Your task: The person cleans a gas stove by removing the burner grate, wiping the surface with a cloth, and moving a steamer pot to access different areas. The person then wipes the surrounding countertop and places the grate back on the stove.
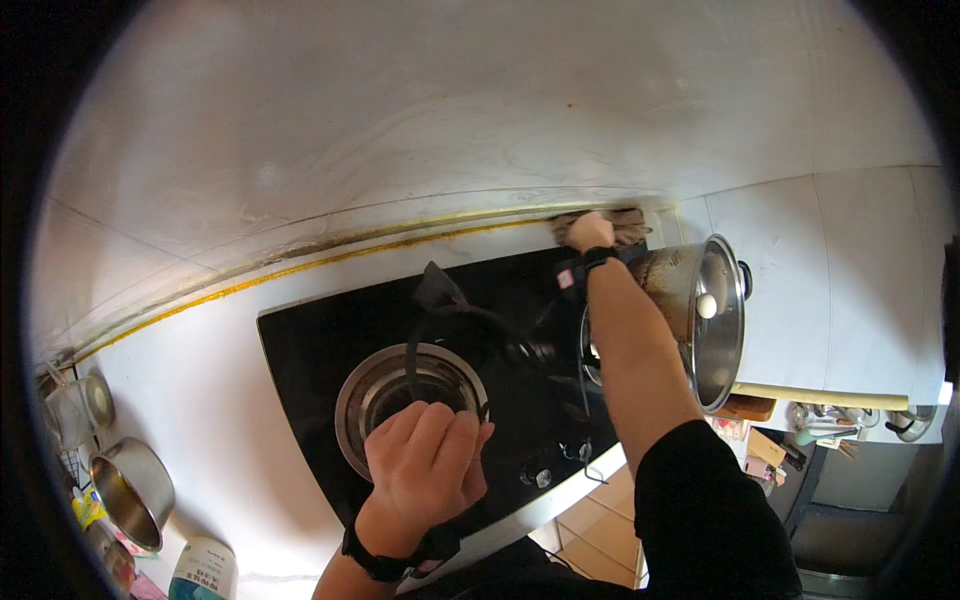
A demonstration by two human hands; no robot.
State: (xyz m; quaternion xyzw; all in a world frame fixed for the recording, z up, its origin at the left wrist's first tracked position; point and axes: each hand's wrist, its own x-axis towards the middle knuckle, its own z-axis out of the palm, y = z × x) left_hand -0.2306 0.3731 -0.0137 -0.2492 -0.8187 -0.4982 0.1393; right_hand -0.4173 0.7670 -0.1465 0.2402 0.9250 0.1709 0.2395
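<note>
My left hand (427,457) is closed over the near side of the left burner (352,409) on a black glass gas cooktop (300,352); a dark curved strap or handle rises from it, though what it grips is unclear. My right hand (591,231) presses a brown cloth (631,225) against the counter strip behind the cooktop's back right corner. My right forearm passes in front of a large stained steel pot (667,281), tilted on the right side, with an egg-like white object (706,306) seen at its open end.
A tiled wall (450,112) rises behind the cooktop, with a yellowed seam (277,271) along its foot. At the left stand a steel pot (154,480), a glass jar (79,409) and a white bottle (201,566). Knives and utensils lie at the far right.
</note>
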